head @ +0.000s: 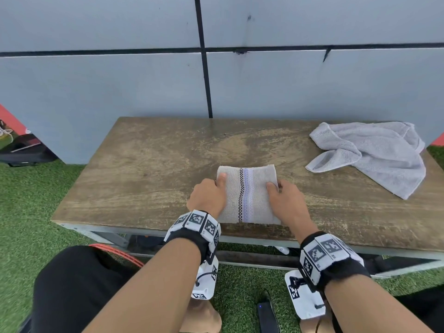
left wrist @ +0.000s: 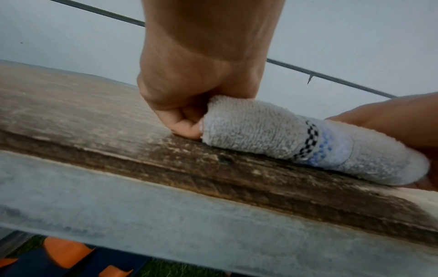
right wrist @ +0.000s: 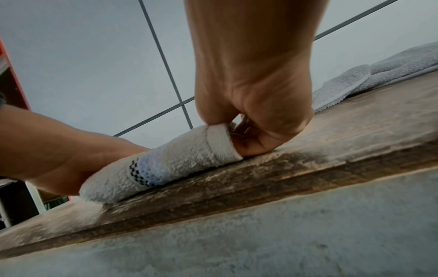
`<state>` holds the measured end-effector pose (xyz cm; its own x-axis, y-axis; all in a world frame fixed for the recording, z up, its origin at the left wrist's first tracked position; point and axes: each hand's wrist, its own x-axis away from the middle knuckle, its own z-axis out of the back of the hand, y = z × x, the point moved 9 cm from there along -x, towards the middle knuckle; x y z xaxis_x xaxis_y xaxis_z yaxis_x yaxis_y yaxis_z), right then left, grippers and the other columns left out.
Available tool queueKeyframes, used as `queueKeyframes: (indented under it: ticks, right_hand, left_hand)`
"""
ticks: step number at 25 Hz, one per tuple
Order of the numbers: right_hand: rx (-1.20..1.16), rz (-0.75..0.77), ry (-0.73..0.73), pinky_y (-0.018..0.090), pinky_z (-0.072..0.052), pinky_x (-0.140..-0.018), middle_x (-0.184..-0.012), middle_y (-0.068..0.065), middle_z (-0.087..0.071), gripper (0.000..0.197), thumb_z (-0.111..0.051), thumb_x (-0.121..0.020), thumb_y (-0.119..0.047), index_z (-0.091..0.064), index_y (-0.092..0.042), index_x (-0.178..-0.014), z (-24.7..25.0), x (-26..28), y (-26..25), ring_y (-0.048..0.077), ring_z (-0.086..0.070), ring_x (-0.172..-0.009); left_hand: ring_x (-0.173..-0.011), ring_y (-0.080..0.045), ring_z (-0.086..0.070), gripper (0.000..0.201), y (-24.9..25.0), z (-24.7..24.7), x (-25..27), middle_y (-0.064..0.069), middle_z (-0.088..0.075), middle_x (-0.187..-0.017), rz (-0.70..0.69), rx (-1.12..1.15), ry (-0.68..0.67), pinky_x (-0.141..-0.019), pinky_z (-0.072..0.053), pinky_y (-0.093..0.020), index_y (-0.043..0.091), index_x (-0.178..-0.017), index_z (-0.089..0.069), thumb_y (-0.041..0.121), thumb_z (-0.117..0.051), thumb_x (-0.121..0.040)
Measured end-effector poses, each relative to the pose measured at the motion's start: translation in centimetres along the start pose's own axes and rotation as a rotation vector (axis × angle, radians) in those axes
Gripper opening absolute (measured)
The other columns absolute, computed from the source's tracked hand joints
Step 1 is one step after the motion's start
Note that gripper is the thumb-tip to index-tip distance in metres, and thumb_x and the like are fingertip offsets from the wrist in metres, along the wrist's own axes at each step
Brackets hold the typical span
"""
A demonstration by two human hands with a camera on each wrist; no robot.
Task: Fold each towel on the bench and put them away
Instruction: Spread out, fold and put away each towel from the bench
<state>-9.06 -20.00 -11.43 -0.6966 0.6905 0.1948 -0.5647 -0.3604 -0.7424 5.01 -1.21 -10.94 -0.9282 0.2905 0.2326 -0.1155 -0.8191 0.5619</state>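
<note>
A small beige towel (head: 247,195) with a checked black and blue stripe lies folded near the front edge of the wooden bench (head: 149,169). My left hand (head: 209,195) grips its left edge, thumb on top and fingers curled under, as the left wrist view shows on the folded towel (left wrist: 260,131). My right hand (head: 286,200) grips its right edge the same way; the right wrist view shows its fingers curled against the towel's hem (right wrist: 220,144). A second towel (head: 374,155), pale grey, lies crumpled at the bench's back right.
A grey panelled wall (head: 144,80) stands right behind the bench. Green artificial turf (head: 28,212) surrounds it. A dark bag (head: 21,150) lies on the ground at far left. A small black device (head: 266,316) lies on the turf between my legs.
</note>
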Motion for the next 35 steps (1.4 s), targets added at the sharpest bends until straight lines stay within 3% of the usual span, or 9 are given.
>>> queueKeyframes:
  ticks: [7, 15, 19, 22, 24, 26, 31, 33, 35]
  right_hand:
    - [0.071, 0.013, 0.002, 0.036, -0.05, -0.06, -0.088, 0.005, -0.064, 0.039, -0.041, -0.102, -0.047, -0.056, -0.012, -0.104, -0.2, -0.2, 0.1, 0.021, -0.062, -0.077]
    - [0.068, -0.043, -0.024, 0.035, -0.046, -0.061, -0.097, 0.006, -0.061, 0.038, -0.044, -0.102, -0.048, -0.048, -0.011, -0.11, 0.0, -0.1, -0.2, 0.02, -0.059, -0.08]
    - [-0.232, -0.031, -0.028, 0.03, -0.047, -0.058, -0.091, 0.0, -0.055, 0.036, -0.049, -0.102, -0.043, -0.034, -0.016, -0.12, 1.4, 2.0, -1.3, 0.012, -0.055, -0.072]
    - [-0.06, 0.268, 0.163, 0.034, -0.047, -0.082, -0.113, 0.004, -0.05, 0.034, -0.057, -0.097, -0.03, -0.037, -0.019, -0.123, 3.1, 4.3, -3.2, 0.021, -0.051, -0.098]
    - [0.195, 0.458, 0.182, 0.036, -0.04, -0.093, -0.117, 0.003, -0.045, 0.027, -0.058, -0.093, -0.022, -0.047, -0.018, -0.118, 2.2, 6.1, -4.3, 0.021, -0.039, -0.105]
    - [0.413, 0.553, 0.085, 0.038, -0.04, -0.093, -0.113, 0.0, -0.049, 0.016, -0.052, -0.094, -0.025, -0.052, -0.021, -0.109, 0.4, 7.2, -4.7, 0.021, -0.038, -0.104]
    - [0.516, 0.47, 0.219, 0.044, -0.045, -0.093, -0.121, 0.006, -0.052, 0.029, -0.051, -0.088, -0.013, -0.057, -0.015, -0.116, 2.7, 6.3, -4.0, 0.029, -0.047, -0.113]
    - [0.483, 0.496, 0.21, 0.046, -0.045, -0.098, -0.131, 0.007, -0.05, 0.037, -0.046, -0.091, -0.016, -0.053, -0.014, -0.127, 2.5, 6.1, -4.5, 0.028, -0.044, -0.121]
    - [0.448, 0.478, 0.099, 0.049, -0.036, -0.112, -0.151, 0.009, -0.037, 0.044, -0.038, -0.1, -0.025, -0.041, -0.013, -0.143, 0.5, 5.6, -4.2, 0.028, -0.031, -0.14]
  left_hand:
    - [-0.081, -0.03, -0.061, 0.049, 3.7, 1.1, 1.7, -0.008, -0.067, -0.093, -0.217, -0.279, 0.082, -0.073, -0.046, -0.036, 0.01, -0.095, -0.063, 0.05, -0.035, -0.101]
    - [-0.094, -0.035, -0.064, 0.057, 2.3, 0.4, 1.2, -0.012, -0.068, -0.103, -0.134, -0.214, 0.099, -0.08, -0.05, -0.043, 0.011, -0.104, -0.064, 0.054, -0.027, -0.103]
    - [-0.102, -0.036, -0.061, 0.052, 2.4, 1.5, 1.2, -0.014, -0.061, -0.118, -0.061, -0.154, 0.096, -0.083, -0.048, -0.044, 0.008, -0.13, -0.042, 0.05, -0.042, -0.099]
    - [-0.107, -0.027, -0.054, 0.045, 6.7, 1.9, 2.8, -0.009, -0.05, -0.124, -0.467, -0.242, 0.259, -0.088, -0.049, -0.04, 0.016, -0.132, -0.039, 0.039, -0.051, -0.094]
    - [-0.128, -0.024, -0.044, 0.045, 8.6, -1.0, 3.8, -0.005, -0.045, -0.142, -0.72, -0.377, 0.141, -0.105, -0.039, -0.041, 0.024, -0.139, -0.041, 0.042, -0.045, -0.098]
    - [-0.139, -0.024, -0.037, 0.047, 8.4, -2.8, 3.6, -0.001, -0.043, -0.15, -0.72, -0.479, 0.016, -0.114, -0.027, -0.043, 0.032, -0.145, -0.039, 0.048, -0.036, -0.101]
    - [-0.109, -0.032, -0.057, 0.045, 6.8, 0.0, 2.2, -0.012, -0.061, -0.118, -0.419, -0.556, 0.121, -0.096, -0.038, -0.046, 0.023, -0.118, -0.057, 0.057, -0.041, -0.093]
    - [-0.109, -0.033, -0.054, 0.038, 7.0, 1.3, 2.3, -0.014, -0.058, -0.118, -0.422, -0.551, 0.206, -0.094, -0.041, -0.045, 0.017, -0.105, -0.061, 0.05, -0.046, -0.092]
    - [-0.115, -0.032, -0.051, 0.034, 7.3, 1.2, 3.0, -0.013, -0.05, -0.127, -0.52, -0.478, 0.25, -0.095, -0.045, -0.042, 0.017, -0.113, -0.058, 0.042, -0.045, -0.094]
